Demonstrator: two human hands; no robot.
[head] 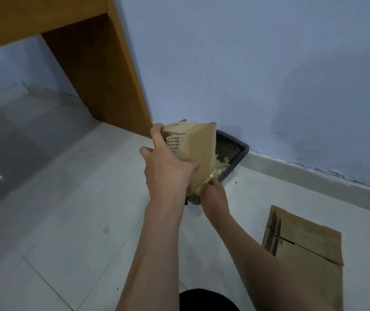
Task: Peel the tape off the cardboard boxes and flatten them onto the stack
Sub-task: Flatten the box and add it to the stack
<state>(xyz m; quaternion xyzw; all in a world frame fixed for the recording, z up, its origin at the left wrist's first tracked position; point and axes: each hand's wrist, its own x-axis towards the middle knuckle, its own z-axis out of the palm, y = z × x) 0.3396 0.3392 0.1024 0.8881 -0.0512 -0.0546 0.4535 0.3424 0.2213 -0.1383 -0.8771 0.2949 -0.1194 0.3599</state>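
Two bare hands work over a pale tiled floor (67, 209) where it meets a blue wall (269, 63); a wooden desk leg (103, 70) stands against the wall at the upper left. Toward the floor's lower right edge lies the stack (307, 250) of flattened brown cardboard, well apart from the hands. Against the wall's foot sits a dark bin (235, 153), holding crumpled yellowish tape (218, 167). Raised in front of the bin, tilted, is a small cardboard box (198, 151), partly collapsed, with torn paper on its near face. The left hand (168, 169) grips it from the near side, fingers curled over the upper left corner and thumb pressed on the broad face. The right hand (213, 194) is at the box's lowest corner, fingers curled and seemingly pinching tape there, though the fingertips are hidden.

Judging by this, tape is being stripped into the bin. Done well, the left hand would brace the box firmly while the right pulls low and steadily along the seam, so the strip comes away whole without tearing the cardboard.
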